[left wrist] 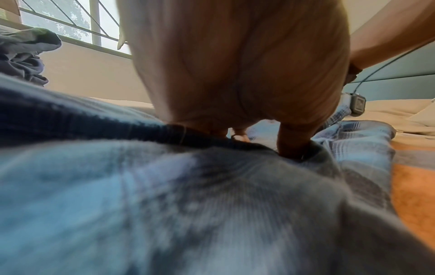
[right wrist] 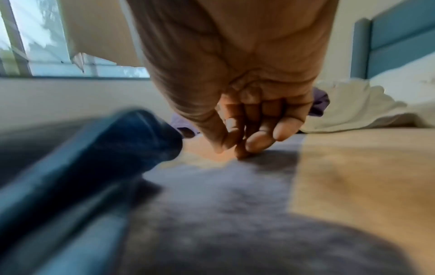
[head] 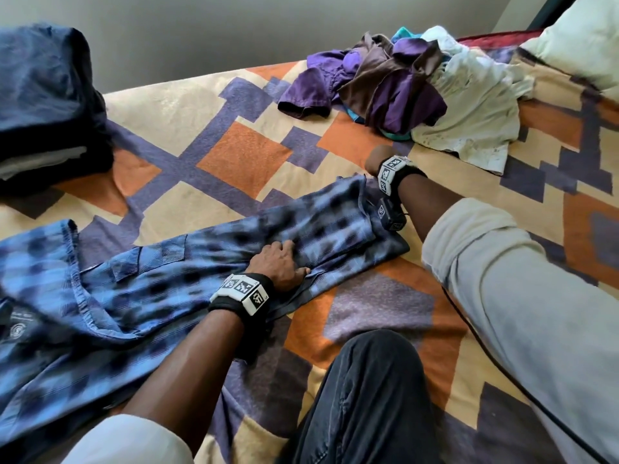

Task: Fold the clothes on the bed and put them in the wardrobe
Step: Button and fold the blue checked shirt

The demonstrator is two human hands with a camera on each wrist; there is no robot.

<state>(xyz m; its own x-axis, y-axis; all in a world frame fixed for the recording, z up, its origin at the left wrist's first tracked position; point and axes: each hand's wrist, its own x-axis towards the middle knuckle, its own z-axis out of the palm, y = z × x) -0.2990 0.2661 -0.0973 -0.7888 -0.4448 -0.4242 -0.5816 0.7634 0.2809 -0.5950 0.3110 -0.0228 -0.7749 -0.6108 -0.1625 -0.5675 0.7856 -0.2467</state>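
A blue plaid shirt (head: 134, 296) lies stretched across the patterned blanket (head: 241, 155), partly folded lengthwise. My left hand (head: 281, 259) rests on its middle with the fingers laid flat. In the left wrist view the thumb (left wrist: 292, 145) pushes into a fold of the shirt (left wrist: 164, 204). My right hand (head: 376, 160) is just past the shirt's far end. In the right wrist view its fingers (right wrist: 259, 137) are loosely curled, the tips touch the bare blanket (right wrist: 353, 176), and they hold nothing. The shirt's edge (right wrist: 94, 148) lies to their left, blurred.
A loose heap of purple, brown and white clothes (head: 402, 85) lies at the far right of the bed, next to a pillow (head: 582, 38). A stack of folded dark clothes (head: 43, 112) sits at the far left. My knee in dark jeans (head: 368, 396) rests on the bed.
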